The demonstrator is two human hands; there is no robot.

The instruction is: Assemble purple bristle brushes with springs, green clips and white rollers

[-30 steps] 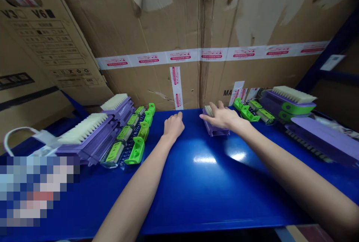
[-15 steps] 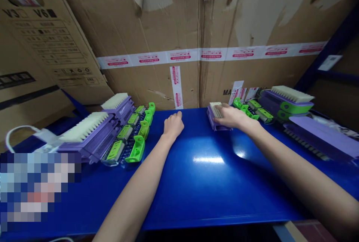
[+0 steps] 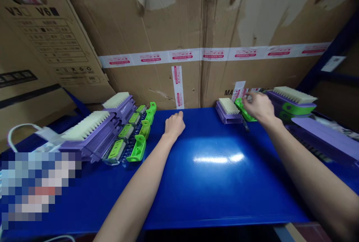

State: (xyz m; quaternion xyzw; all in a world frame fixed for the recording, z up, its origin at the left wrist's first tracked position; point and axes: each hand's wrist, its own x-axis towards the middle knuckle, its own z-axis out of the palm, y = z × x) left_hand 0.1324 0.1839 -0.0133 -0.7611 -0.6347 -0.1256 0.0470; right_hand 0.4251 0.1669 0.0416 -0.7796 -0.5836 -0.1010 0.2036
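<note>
My left hand (image 3: 174, 125) is closed and rests on the blue table at its back edge. Whatever its curled fingers hold, if anything, is hidden. Over the bright green bracket (image 3: 244, 110) at the back right, my right hand (image 3: 260, 105) has its fingers bent and apart. Whether the fingertips touch the bracket I cannot tell. Just left of it lies a purple brush head (image 3: 228, 111) with cream bristles facing up; neither hand touches it.
On the left stand purple brush heads (image 3: 85, 126), a row of clear-cased green-and-grey pieces (image 3: 126, 132) and several green brackets (image 3: 137, 148). More purple-and-green brush parts (image 3: 294, 100) and a purple panel (image 3: 328, 137) lie right. Cardboard (image 3: 151, 21) walls the blue table's (image 3: 196, 189) back.
My right hand has let go of the purple brush head and moved right, over the green bracket. The brush head now sits slightly further right. My left hand stays put.
</note>
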